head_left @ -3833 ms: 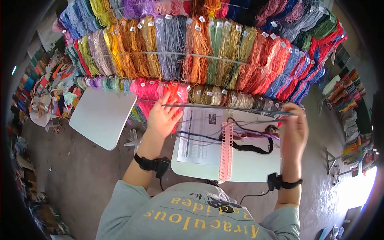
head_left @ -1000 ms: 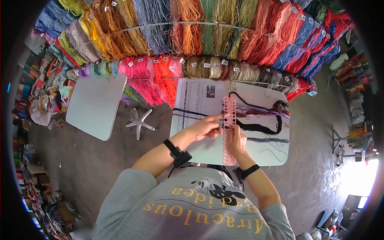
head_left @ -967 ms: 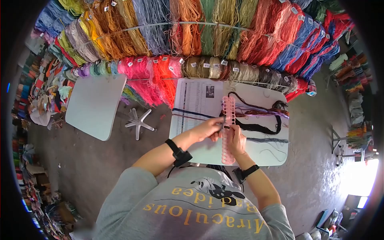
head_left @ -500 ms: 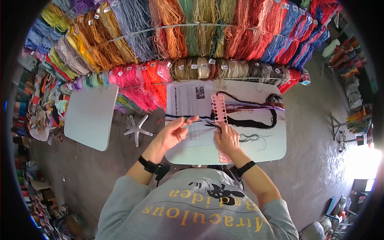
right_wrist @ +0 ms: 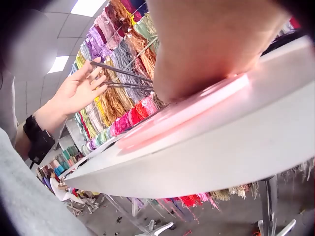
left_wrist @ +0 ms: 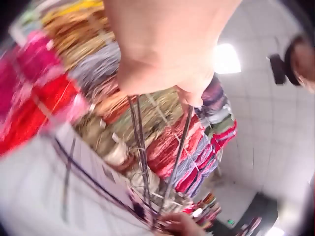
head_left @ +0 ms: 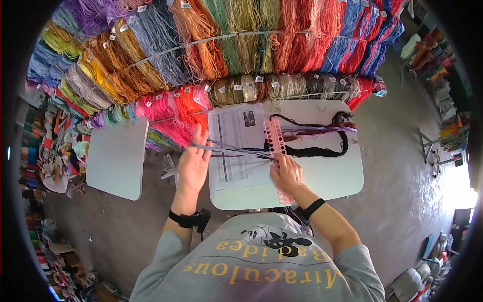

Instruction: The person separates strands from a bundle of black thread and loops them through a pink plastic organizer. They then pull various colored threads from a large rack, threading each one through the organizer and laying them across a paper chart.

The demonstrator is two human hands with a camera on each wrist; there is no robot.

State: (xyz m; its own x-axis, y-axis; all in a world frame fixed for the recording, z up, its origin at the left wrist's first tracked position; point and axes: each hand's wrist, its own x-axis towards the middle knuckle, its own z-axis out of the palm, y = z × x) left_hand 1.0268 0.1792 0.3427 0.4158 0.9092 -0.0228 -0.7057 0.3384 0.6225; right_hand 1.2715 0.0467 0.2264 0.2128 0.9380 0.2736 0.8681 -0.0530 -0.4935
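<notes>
My left hand (head_left: 193, 163) is raised left of the white table, fingers mostly straight and spread. Grey embroidery threads (head_left: 226, 148) loop over these fingers and stretch right to a pink perforated thread organizer (head_left: 274, 135). In the right wrist view, one bundle crosses a fingertip of the left hand (right_wrist: 78, 93) and other strands pass lower between the fingers. My right hand (head_left: 288, 175) grips the organizer at its middle, where the threads meet its edge. Its fingertips are partly hidden in the right wrist view. Black thread (head_left: 322, 151) and brown and purple threads hang from the organizer's right side.
A printed chart (head_left: 229, 173) lies on the white table (head_left: 332, 181) under the taut threads. Labelled skeins (head_left: 246, 50) in many colours line the rack behind. Another white table (head_left: 115, 161) stands at left, with a white chair base (head_left: 170, 168) between.
My left hand has moved from the organizer up and left, drawing the grey threads out. These threads no longer lie right of the organizer. The right hand stays at the organizer.
</notes>
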